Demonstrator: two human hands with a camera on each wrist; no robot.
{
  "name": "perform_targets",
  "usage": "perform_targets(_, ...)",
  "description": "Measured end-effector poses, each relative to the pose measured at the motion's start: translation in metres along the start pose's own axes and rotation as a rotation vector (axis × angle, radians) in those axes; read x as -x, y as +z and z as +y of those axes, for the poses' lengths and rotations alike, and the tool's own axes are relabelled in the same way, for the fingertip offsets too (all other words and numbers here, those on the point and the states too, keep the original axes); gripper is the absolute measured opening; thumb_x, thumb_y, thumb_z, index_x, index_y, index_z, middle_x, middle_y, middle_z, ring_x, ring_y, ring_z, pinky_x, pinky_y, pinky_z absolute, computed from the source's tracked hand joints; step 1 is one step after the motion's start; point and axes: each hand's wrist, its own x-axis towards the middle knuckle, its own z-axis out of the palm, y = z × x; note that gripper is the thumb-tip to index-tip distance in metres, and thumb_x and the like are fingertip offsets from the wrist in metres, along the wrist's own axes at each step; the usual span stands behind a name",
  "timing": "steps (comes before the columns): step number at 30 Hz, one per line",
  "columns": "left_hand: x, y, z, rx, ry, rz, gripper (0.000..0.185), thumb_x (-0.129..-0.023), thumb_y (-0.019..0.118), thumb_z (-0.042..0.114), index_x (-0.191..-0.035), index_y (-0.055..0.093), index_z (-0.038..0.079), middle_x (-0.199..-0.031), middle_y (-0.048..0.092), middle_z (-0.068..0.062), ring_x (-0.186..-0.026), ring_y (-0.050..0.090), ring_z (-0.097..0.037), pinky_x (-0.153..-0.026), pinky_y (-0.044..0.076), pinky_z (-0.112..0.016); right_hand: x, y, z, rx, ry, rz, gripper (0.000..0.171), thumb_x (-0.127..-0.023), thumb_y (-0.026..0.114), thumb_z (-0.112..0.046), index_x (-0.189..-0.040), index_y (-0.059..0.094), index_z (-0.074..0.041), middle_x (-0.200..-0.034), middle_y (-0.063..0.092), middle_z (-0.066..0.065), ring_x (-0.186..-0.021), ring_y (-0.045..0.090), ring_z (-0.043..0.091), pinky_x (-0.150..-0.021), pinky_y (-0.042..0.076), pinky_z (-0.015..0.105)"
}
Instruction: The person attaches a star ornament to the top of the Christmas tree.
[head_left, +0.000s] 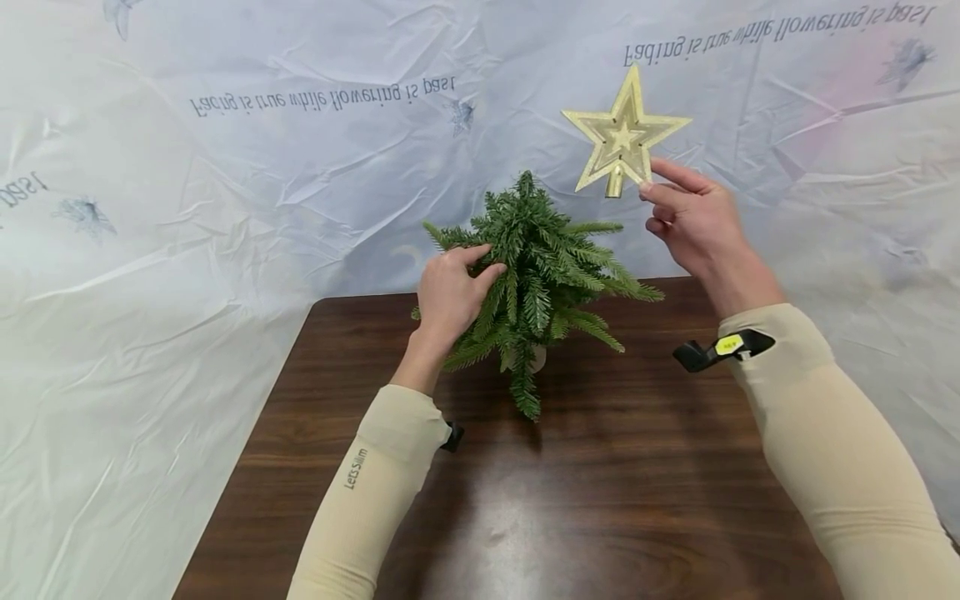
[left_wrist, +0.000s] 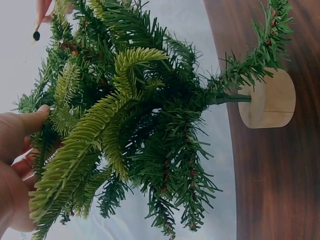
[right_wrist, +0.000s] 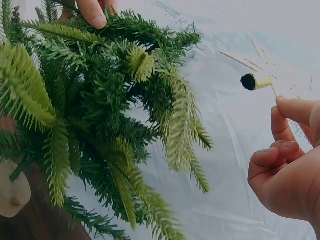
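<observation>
A small artificial Christmas tree (head_left: 534,275) stands on the table, its round wooden base (left_wrist: 270,99) showing in the left wrist view. My left hand (head_left: 453,292) holds the upper foliage from the left side, thumb and fingers among the branches. Up to the right of the treetop, my right hand (head_left: 697,217) pinches a gold star topper (head_left: 617,177) by a lower point between thumb and fingers. The star faces the head camera with its short tube pointing down. From the right wrist, the dark open end of the tube (right_wrist: 248,81) shows, apart from the tree.
The dark wooden table (head_left: 600,467) extends in front of the tree toward me. Behind and beside it hangs a wrinkled white sheet (head_left: 225,183) with printed lettering. Black wrist devices (head_left: 712,352) sit at both sleeves.
</observation>
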Motion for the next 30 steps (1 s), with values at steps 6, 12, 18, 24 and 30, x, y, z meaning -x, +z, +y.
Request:
perform_targets(6,0.0,0.0,-0.001,0.0,0.005,0.002,0.043,-0.098,0.076,0.039,-0.136,0.074,0.02,-0.136,0.073,-0.01,-0.088,0.071,-0.029,-0.073,0.052,-0.038,-0.003,0.009,0.002,0.009,0.005,-0.01,0.031,-0.095,0.07,0.011,-0.113,0.083,-0.01,-0.076,0.074,0.006,-0.053,0.033,0.012,-0.058,0.032,0.028)
perform_targets(12,0.0,-0.001,-0.002,-0.002,-0.003,-0.005,0.043,-0.098,0.076,0.04,-0.137,0.073,0.02,-0.137,0.073,-0.01,-0.106,0.073,-0.031,-0.078,0.054,-0.04,-0.007,0.02,0.006,0.028,-0.006,-0.011,0.031,-0.094,0.072,0.01,-0.115,0.083,-0.011,-0.074,0.073,0.005,-0.051,0.035,0.011,-0.057,0.034,0.026)
perform_targets(18,0.0,-0.001,-0.002,-0.004,-0.001,-0.006,0.043,-0.099,0.075,0.04,-0.137,0.073,0.02,-0.137,0.073,-0.01,-0.093,0.071,-0.03,-0.078,0.054,-0.04,-0.013,0.03,0.009,0.022,-0.016,-0.014,0.031,-0.094,0.073,0.01,-0.114,0.084,-0.012,-0.071,0.073,0.004,-0.05,0.032,0.01,-0.056,0.034,0.026)
perform_targets(24,0.0,-0.001,-0.001,0.002,0.007,0.004,0.044,-0.098,0.076,0.039,-0.137,0.073,0.02,-0.137,0.073,-0.01,-0.078,0.066,-0.027,-0.076,0.054,-0.039,-0.019,0.039,0.011,-0.009,-0.001,-0.014,0.031,-0.094,0.071,0.01,-0.113,0.083,-0.012,-0.071,0.074,0.005,-0.05,0.028,0.01,-0.057,0.03,0.026)
perform_targets(30,0.001,0.0,0.0,0.008,0.01,0.004,0.044,-0.098,0.076,0.039,-0.137,0.073,0.019,-0.137,0.073,-0.011,-0.068,0.062,-0.027,-0.069,0.051,-0.037,-0.026,0.048,0.014,-0.032,-0.003,-0.008,0.033,-0.094,0.071,0.012,-0.115,0.083,-0.011,-0.069,0.073,0.006,-0.048,0.03,0.011,-0.057,0.027,0.027)
